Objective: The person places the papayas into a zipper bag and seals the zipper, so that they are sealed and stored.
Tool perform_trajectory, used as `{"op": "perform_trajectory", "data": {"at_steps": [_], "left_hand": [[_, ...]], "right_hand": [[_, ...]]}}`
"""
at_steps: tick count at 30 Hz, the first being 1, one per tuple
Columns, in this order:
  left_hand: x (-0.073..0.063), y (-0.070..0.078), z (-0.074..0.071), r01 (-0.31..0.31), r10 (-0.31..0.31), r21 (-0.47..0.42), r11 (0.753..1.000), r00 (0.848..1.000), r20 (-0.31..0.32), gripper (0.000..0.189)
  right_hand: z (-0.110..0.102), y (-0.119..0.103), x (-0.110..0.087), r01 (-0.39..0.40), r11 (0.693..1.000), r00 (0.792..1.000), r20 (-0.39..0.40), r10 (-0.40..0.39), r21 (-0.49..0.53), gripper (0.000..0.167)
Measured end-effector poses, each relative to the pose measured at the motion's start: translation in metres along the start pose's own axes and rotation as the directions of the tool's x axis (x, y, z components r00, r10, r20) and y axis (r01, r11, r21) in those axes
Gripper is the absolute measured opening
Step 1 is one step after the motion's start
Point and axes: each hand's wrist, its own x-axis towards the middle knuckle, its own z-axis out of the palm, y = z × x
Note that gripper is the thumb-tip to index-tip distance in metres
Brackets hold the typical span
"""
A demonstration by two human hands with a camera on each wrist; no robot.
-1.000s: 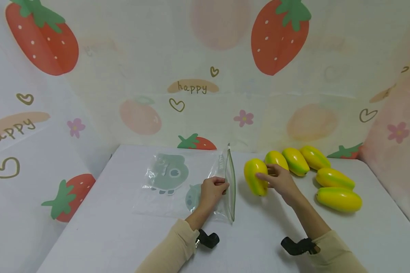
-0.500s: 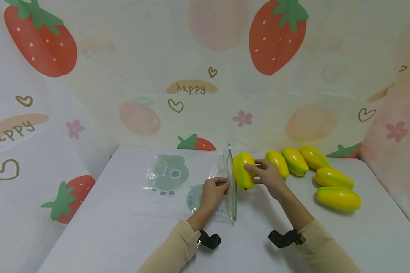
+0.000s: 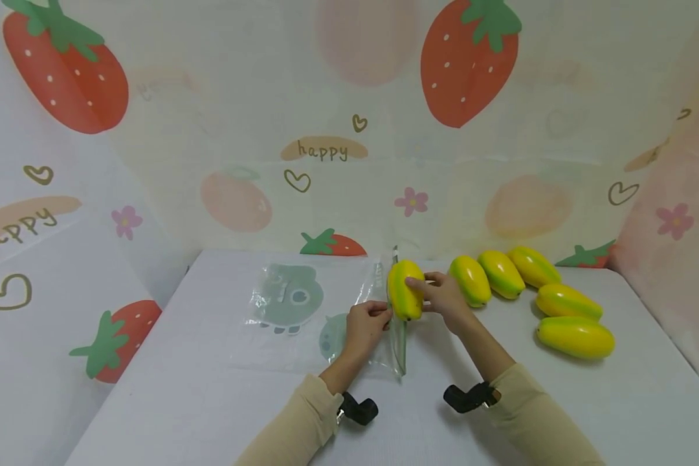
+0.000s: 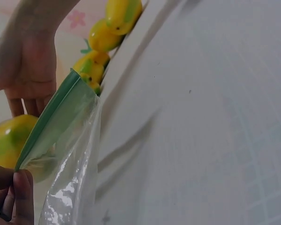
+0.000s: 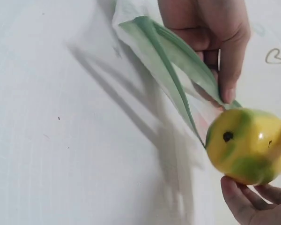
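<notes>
My left hand [image 3: 366, 327] pinches the rim of a clear zip bag [image 3: 294, 294] that lies on the table, printed with green cartoon animals. In the right wrist view the bag's green-edged mouth [image 5: 171, 70] gapes apart, the left thumb and fingers on one lip. My right hand [image 3: 448, 299] holds a glossy yellow-green papaya [image 3: 406, 291] by thumb and fingers, right at the mouth. Seen from the left wrist, the papaya [image 4: 7, 140] is partly behind the green edge [image 4: 51, 103]. Its dark end spot [image 5: 228, 136] faces the right wrist camera.
Several more papayas [image 3: 576, 338] lie in a curve on the right of the white table [image 3: 151, 401]. A cloth wall [image 3: 239, 97] with strawberry prints stands behind and at both sides. Each wrist carries a black camera mount [image 3: 358, 410].
My right hand has carried the papaya leftward, from beside the other papayas to the bag's mouth, where it now overlaps the green edge. My left hand keeps its pinch, almost still.
</notes>
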Motion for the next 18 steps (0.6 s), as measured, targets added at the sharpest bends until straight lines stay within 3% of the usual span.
{"op": "perform_trajectory", "data": {"at_steps": [7,13,18], "left_hand": [[0.001,-0.002,0.004,-0.015,0.015,-0.023,1.000,1.000,-0.013,0.017],[0.002,0.001,0.004,-0.034,0.035,-0.028,0.999,0.999,0.004,0.018],[0.004,0.003,0.003,-0.054,0.054,-0.030,0.998,0.998,0.015,0.019]], "right_hand": [[0.007,0.004,0.003,-0.026,0.991,0.997,-0.076,0.016,-0.131,0.075],[0.016,0.008,0.005,0.010,0.962,0.992,-0.120,-0.045,-0.273,0.071],[0.019,0.007,0.004,0.071,0.934,0.992,-0.069,-0.101,-0.351,0.068]]}}
